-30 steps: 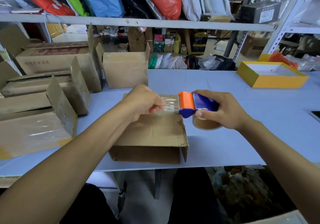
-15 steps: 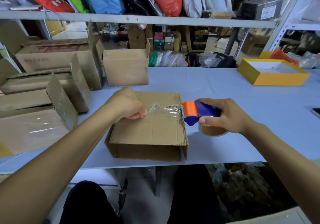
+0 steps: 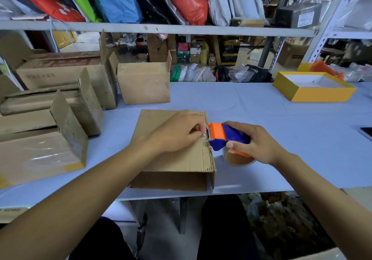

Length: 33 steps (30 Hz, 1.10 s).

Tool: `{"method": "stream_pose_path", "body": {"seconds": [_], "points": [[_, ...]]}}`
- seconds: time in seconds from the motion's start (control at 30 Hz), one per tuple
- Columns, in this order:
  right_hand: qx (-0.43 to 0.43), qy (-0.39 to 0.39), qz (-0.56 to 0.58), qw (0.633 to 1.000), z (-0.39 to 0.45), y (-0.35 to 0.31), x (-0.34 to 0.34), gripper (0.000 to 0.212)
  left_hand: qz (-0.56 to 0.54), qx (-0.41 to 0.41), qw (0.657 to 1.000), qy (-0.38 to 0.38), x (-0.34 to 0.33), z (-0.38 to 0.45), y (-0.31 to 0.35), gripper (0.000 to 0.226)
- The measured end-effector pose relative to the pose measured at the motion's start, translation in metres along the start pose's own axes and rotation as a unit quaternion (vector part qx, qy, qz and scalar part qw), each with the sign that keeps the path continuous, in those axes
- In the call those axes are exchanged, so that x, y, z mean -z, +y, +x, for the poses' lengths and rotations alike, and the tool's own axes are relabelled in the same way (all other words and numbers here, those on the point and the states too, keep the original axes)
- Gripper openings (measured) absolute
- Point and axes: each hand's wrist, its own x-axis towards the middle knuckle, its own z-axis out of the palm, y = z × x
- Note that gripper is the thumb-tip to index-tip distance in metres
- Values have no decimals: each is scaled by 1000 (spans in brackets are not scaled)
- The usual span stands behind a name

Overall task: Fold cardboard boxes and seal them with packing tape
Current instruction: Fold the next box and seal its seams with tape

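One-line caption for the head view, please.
Left hand presses tape onto a cardboard box while the right hand holds the tape dispenser at the box's right edge.

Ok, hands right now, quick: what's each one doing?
Left hand: pinches clear tape end on brown cardboard box.
Right hand: grips orange-and-blue tape dispenser.
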Motion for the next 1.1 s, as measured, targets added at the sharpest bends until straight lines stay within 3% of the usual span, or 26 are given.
{"method": "stream_pose_path", "body": {"seconds": [0.1, 0.33, 0.5, 0.7, 0.9, 1.1], "points": [[7, 2, -1, 1000, 1, 2, -3, 43, 57, -11, 998, 19, -12, -5, -9, 9], [13, 14, -10, 1000, -1, 7, 1, 40, 152, 63, 981, -106, -16, -3, -8, 59], [-8, 10, -45, 999, -11, 20, 22, 49, 167, 59, 973, -149, -16, 0, -9, 53], [-15, -26, -146, 989, -1, 17, 21, 72, 138, 59, 981, -119, -16, 4, -4, 63], [-23, -43, -170, 984, 6, 15, 17, 82, 136, 57, 981, -125, -18, 2, -4, 37], [-12, -40, -201, 979, 12, 9, 9, 89, 152, 57, 979, -123, -19, 1, -7, 39]]}}
